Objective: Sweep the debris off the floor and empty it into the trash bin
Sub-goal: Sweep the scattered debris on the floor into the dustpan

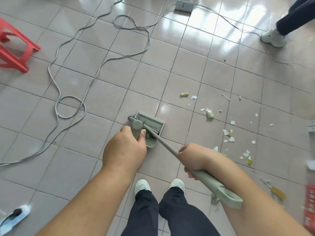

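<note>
Our feet: we stand on the tiled floor point(95, 167), white shoes point(142, 185) together, facing the work.
Right hand point(192, 160): we have it wrapped round the broom handle point(167, 145), fingers curled under the shaft; the handle's wide end lies along our forearm, which we judge steadies the long stick.
Left hand point(125, 149): it grips the dustpan handle point(136, 128), thumb on the front, holding the pan upright on the floor.
Dustpan point(150, 123): it rests on the tiles just ahead of our hands, mouth turned toward the mess on our right. The broom's lower end sits inside it, against the comb teeth point(150, 138), so we judge the two are only now being pulled apart. We see no scraps in it.
Debris point(229, 133): torn paper bits and yellowish crumbs lie scattered to the right of the pan, near it but not touching; more lies close by our right arm. None is gathered yet, so sweeping seems hardly begun.
Cable point(71, 106): grey loops sprawl left of the pan; we should keep the broom off them.
Red stool point(15, 48): far left.
Another person's shoe point(273, 38): far right.
Trash bin: not in view.
</note>
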A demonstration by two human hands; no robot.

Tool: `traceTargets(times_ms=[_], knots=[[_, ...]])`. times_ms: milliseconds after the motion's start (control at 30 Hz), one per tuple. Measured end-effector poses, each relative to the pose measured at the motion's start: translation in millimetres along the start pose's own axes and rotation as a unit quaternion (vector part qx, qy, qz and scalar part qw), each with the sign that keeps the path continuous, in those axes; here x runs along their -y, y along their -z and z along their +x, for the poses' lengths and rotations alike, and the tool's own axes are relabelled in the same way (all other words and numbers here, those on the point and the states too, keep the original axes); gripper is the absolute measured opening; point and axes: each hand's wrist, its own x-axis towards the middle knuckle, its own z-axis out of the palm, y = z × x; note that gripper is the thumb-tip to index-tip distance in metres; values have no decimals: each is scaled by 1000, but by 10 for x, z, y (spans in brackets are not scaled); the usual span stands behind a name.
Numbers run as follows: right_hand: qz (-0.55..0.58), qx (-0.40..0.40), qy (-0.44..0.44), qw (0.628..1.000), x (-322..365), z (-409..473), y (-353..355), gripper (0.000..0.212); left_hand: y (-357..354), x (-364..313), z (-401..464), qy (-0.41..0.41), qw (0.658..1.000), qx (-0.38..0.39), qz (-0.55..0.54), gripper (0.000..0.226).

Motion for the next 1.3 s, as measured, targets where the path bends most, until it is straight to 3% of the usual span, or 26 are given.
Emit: traceTargets(times_ms=[333, 467, 667, 867, 1033, 1300], knots=[[39, -24, -19, 999, 75, 203, 800, 39, -171, -844, 473, -51, 999, -7, 17, 39], [66, -26, -34, 997, 0, 311, 1167, 29, -276, -1274, 640, -74, 997, -4, 36, 36], [79, -76, 4, 994, -338, 166, 1728, 34, -386, -1783, 875, -105, 991, -7, 87, 35], [86, -119, -20, 989, -463, 178, 2277, 34, -440, -2064, 1140, -119, 987, 9, 107, 37], [159, -179, -11, 971, -444, 582, 2543, 7, -426, -2132, 1412, -121, 985, 30, 121, 37], [212, -149, -68, 963, -182, 1144, 2330, 31, -291, -2097, 1739, -147, 977, 87, 132, 35]])
